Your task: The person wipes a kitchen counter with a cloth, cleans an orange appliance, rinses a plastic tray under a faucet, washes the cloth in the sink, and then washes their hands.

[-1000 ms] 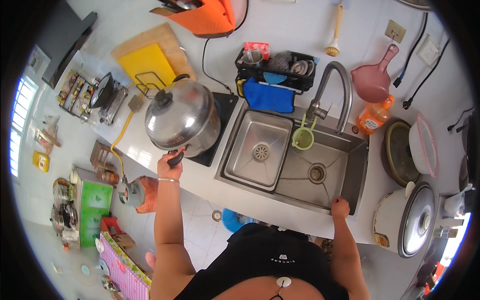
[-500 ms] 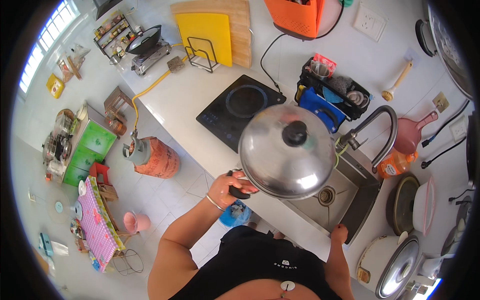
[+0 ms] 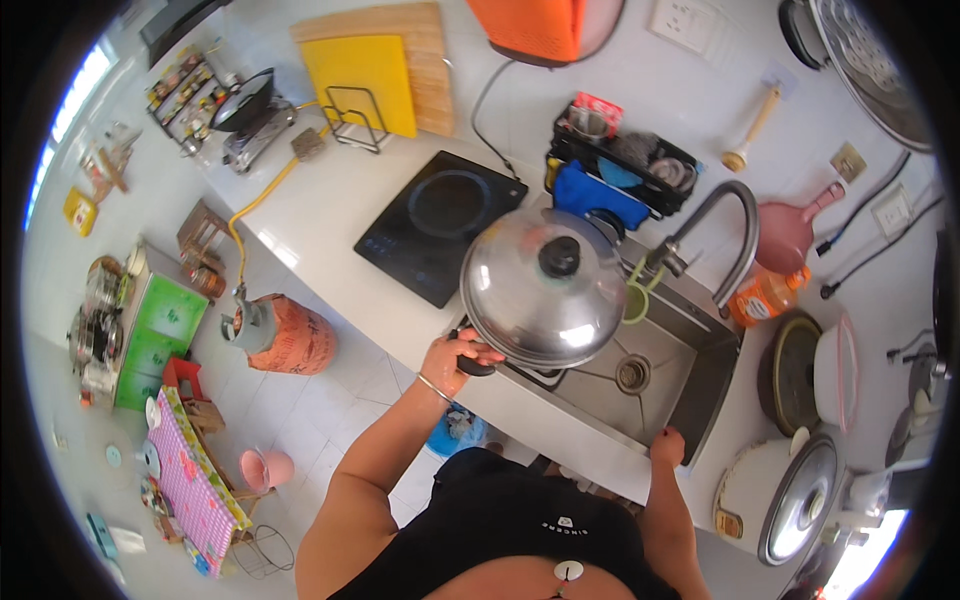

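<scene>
Two hands busy: left hand point(image 3: 455, 352) clenched round handle of lidded pot point(image 3: 545, 288) above sink point(image 3: 700, 380); right hand point(image 3: 667, 447) gripping sink rim.

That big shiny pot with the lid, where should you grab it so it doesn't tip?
Grab the pot by its dark side handle, coming from the near edge where the person stands. That handle sticks out toward the body, and the left hand already wraps it there. The round, smooth metal sides give no hold. The right hand rests on the sink's front rim, free to help, probably.
</scene>
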{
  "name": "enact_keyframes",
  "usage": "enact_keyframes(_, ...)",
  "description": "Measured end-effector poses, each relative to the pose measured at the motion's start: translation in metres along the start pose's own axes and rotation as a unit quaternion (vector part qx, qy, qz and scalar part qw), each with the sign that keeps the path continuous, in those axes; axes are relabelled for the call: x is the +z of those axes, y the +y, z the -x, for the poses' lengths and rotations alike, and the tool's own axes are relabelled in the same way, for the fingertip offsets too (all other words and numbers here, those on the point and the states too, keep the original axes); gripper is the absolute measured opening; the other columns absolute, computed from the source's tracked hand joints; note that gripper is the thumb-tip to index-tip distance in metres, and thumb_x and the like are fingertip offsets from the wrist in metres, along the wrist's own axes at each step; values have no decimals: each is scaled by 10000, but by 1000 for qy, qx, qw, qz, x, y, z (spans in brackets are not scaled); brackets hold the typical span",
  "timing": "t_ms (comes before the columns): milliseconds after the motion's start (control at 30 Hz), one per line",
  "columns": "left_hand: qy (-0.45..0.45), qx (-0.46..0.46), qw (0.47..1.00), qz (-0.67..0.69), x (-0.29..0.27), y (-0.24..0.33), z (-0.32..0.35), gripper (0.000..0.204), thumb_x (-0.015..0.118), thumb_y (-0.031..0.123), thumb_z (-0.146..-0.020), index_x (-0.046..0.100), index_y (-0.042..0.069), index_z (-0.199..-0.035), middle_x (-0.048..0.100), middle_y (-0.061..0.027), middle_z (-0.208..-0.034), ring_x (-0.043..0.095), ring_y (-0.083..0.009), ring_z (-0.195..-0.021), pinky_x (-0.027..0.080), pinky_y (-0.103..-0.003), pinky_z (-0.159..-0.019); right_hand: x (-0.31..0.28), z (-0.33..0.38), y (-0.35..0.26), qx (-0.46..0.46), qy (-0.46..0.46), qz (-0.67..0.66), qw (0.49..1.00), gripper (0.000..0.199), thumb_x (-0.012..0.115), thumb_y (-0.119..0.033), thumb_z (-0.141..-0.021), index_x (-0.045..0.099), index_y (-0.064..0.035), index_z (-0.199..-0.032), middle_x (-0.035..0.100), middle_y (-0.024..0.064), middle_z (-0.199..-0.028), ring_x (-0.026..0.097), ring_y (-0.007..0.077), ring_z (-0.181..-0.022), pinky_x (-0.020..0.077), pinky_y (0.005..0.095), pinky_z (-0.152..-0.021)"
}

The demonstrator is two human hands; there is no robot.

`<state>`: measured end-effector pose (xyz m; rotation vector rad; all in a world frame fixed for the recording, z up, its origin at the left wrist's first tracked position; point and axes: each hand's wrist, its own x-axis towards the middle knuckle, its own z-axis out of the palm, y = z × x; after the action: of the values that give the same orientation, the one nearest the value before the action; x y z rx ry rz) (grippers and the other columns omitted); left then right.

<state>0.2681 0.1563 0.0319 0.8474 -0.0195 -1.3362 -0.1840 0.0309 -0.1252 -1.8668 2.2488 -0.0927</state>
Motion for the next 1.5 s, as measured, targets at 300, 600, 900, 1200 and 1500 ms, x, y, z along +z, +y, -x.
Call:
enact_keyframes(300, -22, -16, 1000, 5, -20, -13, -26, 463, 447, -8, -611, 490, -118, -1058, 576, -317, -1015, 615, -392, -872, 494, -368, -823, 3, -5, 2, 38, -39, 13, 998, 196, 540, -248, -800, 667, -119, -877, 653, 141, -860, 619, 355, -820, 500, 451, -691)
enact_keyframes(600, 24, -36, 999, -1, -19, -8, -19, 269, 522, 49, -751, 557, 5, -1014, 623, -253, -974, 615, -362, -927, 502, -349, -831, 0, 1, -2, 27, -8, 15, 999, 184, 541, -249, -788, 677, -134, -835, 659, 124, -819, 627, 345, -767, 507, 444, -647)
enact_keyframes(900, 35, -98, 995, -9, -19, -10, 2, 541, 470, 553, -853, 530, 57, -1062, 644, -133, -1037, 616, -291, -955, 474, -357, -750, 4, 0, 3, 23, -15, 9, 1000, 182, 538, -245, -788, 669, -124, -832, 658, 122, -833, 624, 339, -769, 501, 444, -645)
enact_keyframes(1200, 25, -73, 996, 37, -16, -17, -10, 354, 563, 246, -861, 526, -22, -1090, 613, -195, -1058, 582, -327, -1017, 472, -411, -873, 6, -1, 2, 12, -15, 2, 1000, 173, 542, -221, -792, 653, -89, -800, 649, 137, -826, 615, 354, -770, 493, 457, -652)
enact_keyframes(1500, 67, -39, 996, 37, -14, -19, -23, 477, 480, -52, -685, 395, -95, -1152, 553, -283, -1067, 602, -384, -962, 499, -435, -837, 4, 1, -1, 9, -8, 4, 1000, 178, 538, -219, -796, 648, -80, -808, 643, 147, -825, 606, 369, -766, 489, 463, -653)
